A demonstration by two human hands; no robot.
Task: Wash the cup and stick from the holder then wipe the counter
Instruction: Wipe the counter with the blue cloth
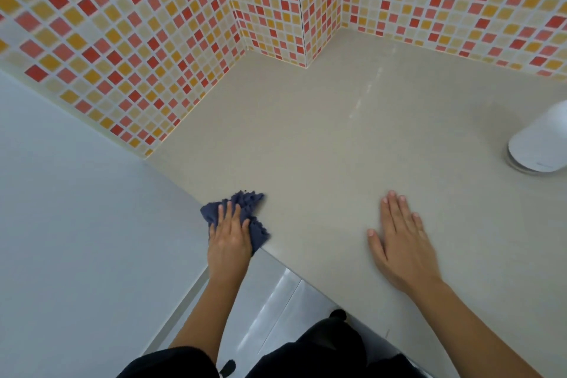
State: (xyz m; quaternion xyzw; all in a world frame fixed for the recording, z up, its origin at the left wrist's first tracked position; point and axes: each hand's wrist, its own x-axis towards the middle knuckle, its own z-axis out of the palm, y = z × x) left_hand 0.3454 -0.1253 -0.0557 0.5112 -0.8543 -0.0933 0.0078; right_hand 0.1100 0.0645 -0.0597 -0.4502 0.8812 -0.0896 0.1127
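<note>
A beige counter (322, 138) fills the middle of the head view. My left hand (228, 236) presses a crumpled dark blue cloth (245, 202) flat on the counter, close to its front-left corner and edge. My right hand (402, 236) lies flat on the counter to the right, fingers spread, with nothing in it. No cup, stick or holder is in view. Faint wet streaks (368, 92) run across the counter toward the back wall.
A white rounded container (540, 144) stands at the far right edge of the counter. Mosaic-tiled walls (153, 40) in red, orange and cream close off the back and left. A pale grey flat surface (76, 209) rises at the left. Cabinet fronts (276, 310) lie below the counter edge.
</note>
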